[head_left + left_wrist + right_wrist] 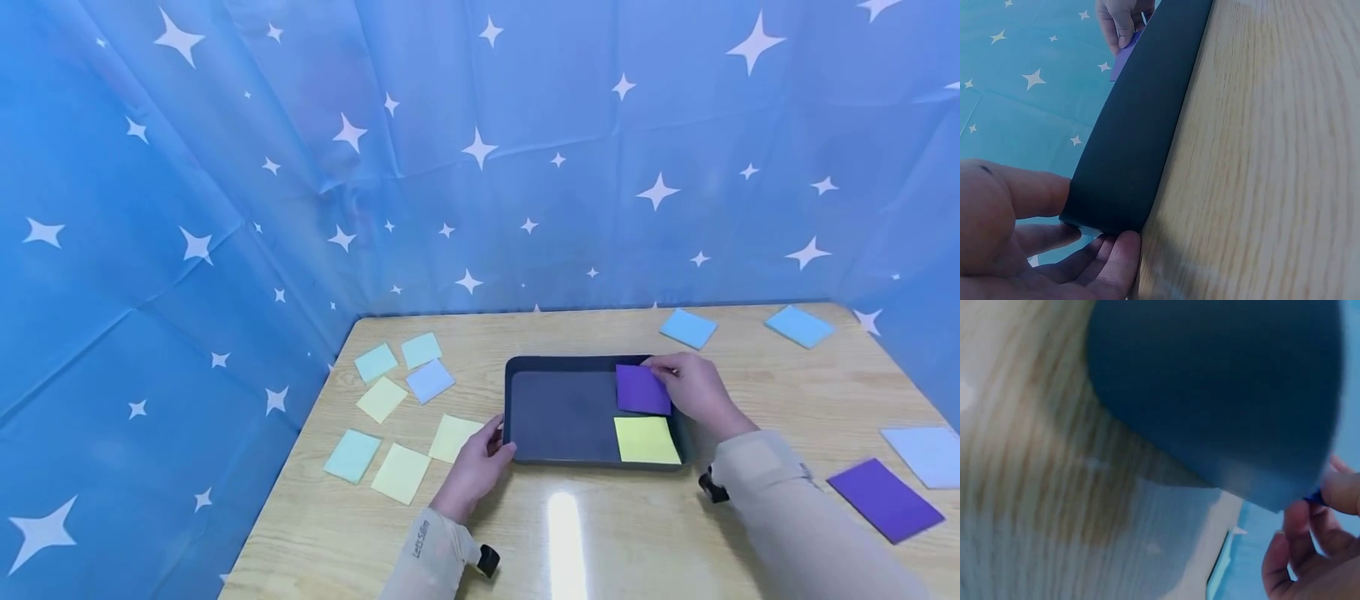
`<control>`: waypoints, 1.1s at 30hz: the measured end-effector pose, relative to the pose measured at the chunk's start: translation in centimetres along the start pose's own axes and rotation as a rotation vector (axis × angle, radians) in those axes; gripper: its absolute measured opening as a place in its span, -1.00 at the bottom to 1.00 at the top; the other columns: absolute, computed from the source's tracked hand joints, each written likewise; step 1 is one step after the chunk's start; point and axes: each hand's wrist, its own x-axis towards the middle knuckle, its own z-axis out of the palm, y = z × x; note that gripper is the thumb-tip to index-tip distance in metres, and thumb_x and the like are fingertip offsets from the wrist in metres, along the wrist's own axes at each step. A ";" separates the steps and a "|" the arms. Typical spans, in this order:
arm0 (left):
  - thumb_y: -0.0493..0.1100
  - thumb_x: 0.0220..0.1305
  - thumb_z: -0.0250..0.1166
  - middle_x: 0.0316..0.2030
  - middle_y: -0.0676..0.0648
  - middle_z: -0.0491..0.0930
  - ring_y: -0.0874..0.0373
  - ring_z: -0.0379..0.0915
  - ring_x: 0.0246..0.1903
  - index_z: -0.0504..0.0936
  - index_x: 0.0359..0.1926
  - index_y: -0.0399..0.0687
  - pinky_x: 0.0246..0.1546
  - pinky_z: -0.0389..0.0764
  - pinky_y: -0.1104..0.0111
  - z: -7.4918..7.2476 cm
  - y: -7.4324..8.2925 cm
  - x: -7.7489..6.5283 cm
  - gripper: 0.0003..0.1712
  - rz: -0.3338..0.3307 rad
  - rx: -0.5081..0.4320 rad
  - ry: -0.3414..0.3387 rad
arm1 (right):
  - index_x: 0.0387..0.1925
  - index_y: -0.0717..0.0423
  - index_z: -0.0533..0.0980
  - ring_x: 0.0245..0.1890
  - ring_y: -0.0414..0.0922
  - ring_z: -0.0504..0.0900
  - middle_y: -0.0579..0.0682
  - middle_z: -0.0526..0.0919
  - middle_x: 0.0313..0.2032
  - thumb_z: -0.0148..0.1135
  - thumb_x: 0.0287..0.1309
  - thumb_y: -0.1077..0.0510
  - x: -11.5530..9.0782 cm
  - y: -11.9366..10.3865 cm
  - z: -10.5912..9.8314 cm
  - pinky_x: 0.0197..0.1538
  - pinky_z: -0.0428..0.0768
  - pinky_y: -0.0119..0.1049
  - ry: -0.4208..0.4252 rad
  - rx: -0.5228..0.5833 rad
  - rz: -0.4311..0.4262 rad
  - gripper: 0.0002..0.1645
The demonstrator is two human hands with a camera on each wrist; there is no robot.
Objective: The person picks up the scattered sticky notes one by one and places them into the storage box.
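A dark shallow tray (562,417) lies on the wooden table. At its left front corner my left hand (478,465) grips the edge; the left wrist view shows its fingers (1113,269) around the end of the tray wall. My right hand (696,390) reaches over the tray's back right corner and pinches a purple sticky note (639,392) by its upper right edge. That note is inside the tray's right end, behind a yellow sticky note (647,440) on the tray floor. The right wrist view has the tray's outer wall (1222,394) hiding most of the purple note.
Left of the tray lie several pale notes: yellow (401,473), mint green (352,456) and lilac (431,381). Two blue notes (687,328) are at the back right. A purple pad (887,500) and a pale lilac note (926,456) sit at the right. A starry blue curtain (555,125) hangs behind.
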 end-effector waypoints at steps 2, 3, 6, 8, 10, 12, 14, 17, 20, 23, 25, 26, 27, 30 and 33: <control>-0.16 0.49 0.18 0.30 -0.27 0.46 -0.13 0.42 0.28 0.21 0.54 -0.13 0.24 0.53 0.05 0.0 -0.1 -0.1 -0.32 -0.003 -0.001 -0.004 | 0.04 0.28 0.66 -0.07 0.25 0.65 0.39 0.67 0.02 0.08 0.41 0.34 -0.1 0.2 0.4 -0.21 0.63 -0.03 0.000 -0.013 -0.012 -0.69; -0.17 0.49 0.18 0.30 -0.27 0.47 -0.13 0.43 0.27 0.21 0.54 -0.14 0.23 0.54 0.05 0.1 -0.2 -0.2 -0.32 -0.002 -0.003 -0.006 | 0.05 0.29 0.65 -0.12 0.24 0.64 0.40 0.66 0.00 0.07 0.40 0.35 -0.2 0.2 0.5 -0.24 0.62 -0.04 -0.002 -0.019 -0.018 -0.68; -0.16 0.49 0.18 0.31 -0.27 0.46 -0.12 0.42 0.28 0.21 0.54 -0.14 0.24 0.54 0.06 0.1 -0.3 -0.3 -0.32 0.001 -0.013 -0.011 | 0.09 0.31 0.61 -0.24 0.13 0.60 0.42 0.64 -0.03 0.09 0.34 0.40 -0.1 0.6 0.9 -0.31 0.55 -0.13 0.000 -0.049 -0.045 -0.65; -0.16 0.50 0.17 0.32 -0.27 0.45 -0.13 0.42 0.28 0.21 0.54 -0.12 0.24 0.54 0.06 0.1 -0.3 -0.3 -0.32 0.003 -0.019 -0.011 | 0.11 0.31 0.60 -0.27 0.11 0.57 0.43 0.63 -0.03 0.12 0.30 0.40 0.0 0.9 1.0 -0.31 0.52 -0.13 0.001 -0.083 -0.065 -0.63; -0.16 0.50 0.17 0.34 -0.28 0.44 -0.13 0.41 0.30 0.21 0.54 -0.11 0.26 0.53 0.06 0.1 -0.2 -0.2 -0.32 0.003 -0.022 -0.008 | 0.13 0.28 0.59 -0.19 0.20 0.60 0.43 0.63 -0.01 0.17 0.27 0.37 0.1 1.0 1.1 -0.25 0.52 -0.03 -0.001 -0.123 -0.071 -0.61; -0.16 0.50 0.16 0.34 -0.28 0.44 -0.12 0.41 0.30 0.20 0.54 -0.12 0.26 0.53 0.06 0.1 -0.1 -0.1 -0.32 0.005 -0.025 -0.007 | 0.14 0.24 0.59 -0.08 0.32 0.57 0.43 0.63 0.01 0.20 0.25 0.33 0.2 1.0 1.2 -0.19 0.51 0.14 -0.006 -0.166 -0.068 -0.59; -0.16 0.50 0.16 0.33 -0.28 0.44 -0.12 0.42 0.29 0.20 0.54 -0.13 0.25 0.54 0.07 0.1 -0.1 -0.1 -0.32 0.006 -0.023 -0.004 | 0.17 0.19 0.57 0.01 0.42 0.50 0.40 0.62 0.03 0.22 0.25 0.27 0.2 1.0 1.4 -0.15 0.46 0.27 -0.022 -0.215 -0.057 -0.56; -0.16 0.49 0.17 0.33 -0.28 0.44 -0.11 0.42 0.28 0.20 0.54 -0.14 0.25 0.54 0.07 0.1 0.0 -0.1 -0.32 0.008 -0.020 -0.001 | 0.19 0.17 0.56 0.09 0.47 0.43 0.38 0.61 0.05 0.25 0.26 0.23 0.1 0.7 1.5 -0.08 0.41 0.35 -0.032 -0.279 -0.057 -0.55; -0.17 0.50 0.17 0.32 -0.28 0.45 -0.11 0.43 0.27 0.20 0.54 -0.14 0.24 0.54 0.07 0.1 0.1 -0.2 -0.32 0.009 -0.019 -0.002 | 0.21 0.16 0.55 0.08 0.42 0.42 0.35 0.61 0.06 0.28 0.26 0.20 -0.1 0.4 1.8 -0.10 0.40 0.30 -0.032 -0.344 -0.068 -0.52; -0.16 0.50 0.16 0.33 -0.28 0.45 -0.10 0.43 0.27 0.20 0.54 -0.13 0.24 0.55 0.09 0.1 0.1 -0.1 -0.32 0.005 -0.020 -0.004 | 0.21 0.16 0.56 0.05 0.37 0.42 0.34 0.61 0.08 0.32 0.24 0.20 -0.2 0.4 2.0 -0.13 0.40 0.23 -0.019 -0.400 -0.080 -0.51; -0.16 0.50 0.15 0.33 -0.27 0.44 -0.09 0.42 0.27 0.19 0.55 -0.13 0.24 0.54 0.11 0.1 0.0 -0.1 -0.32 0.000 -0.022 -0.005 | 0.21 0.17 0.57 0.03 0.35 0.43 0.33 0.61 0.08 0.33 0.23 0.20 -0.2 0.4 2.2 -0.14 0.40 0.21 -0.013 -0.429 -0.086 -0.50; -0.16 0.51 0.15 0.33 -0.27 0.44 -0.10 0.42 0.27 0.19 0.55 -0.14 0.24 0.55 0.10 0.1 -0.1 -0.1 -0.32 0.001 -0.019 -0.006 | 0.20 0.17 0.57 0.02 0.34 0.44 0.33 0.61 0.08 0.33 0.22 0.20 -0.3 0.4 2.3 -0.15 0.40 0.21 -0.014 -0.439 -0.087 -0.50; -0.16 0.51 0.15 0.33 -0.26 0.44 -0.09 0.42 0.27 0.19 0.55 -0.13 0.24 0.54 0.11 0.1 -0.1 -0.1 -0.32 -0.004 -0.020 -0.006 | 0.21 0.17 0.57 0.01 0.34 0.45 0.33 0.61 0.09 0.33 0.22 0.20 -0.3 0.5 2.4 -0.15 0.40 0.21 -0.017 -0.447 -0.086 -0.50; -0.16 0.51 0.15 0.33 -0.25 0.45 -0.07 0.43 0.27 0.19 0.55 -0.12 0.25 0.54 0.10 0.1 -0.2 0.0 -0.32 -0.007 -0.015 -0.004 | 0.22 0.17 0.56 0.00 0.33 0.48 0.32 0.61 0.11 0.32 0.22 0.22 -0.2 0.7 2.6 -0.14 0.41 0.22 -0.030 -0.458 -0.083 -0.49; -0.16 0.50 0.16 0.31 -0.26 0.46 -0.06 0.44 0.25 0.19 0.55 -0.12 0.24 0.54 0.10 0.0 -0.1 0.0 -0.32 0.004 -0.012 -0.004 | 0.24 0.16 0.54 0.03 0.34 0.50 0.32 0.59 0.15 0.34 0.22 0.21 -0.1 0.8 2.8 -0.10 0.43 0.26 -0.034 -0.458 -0.081 -0.46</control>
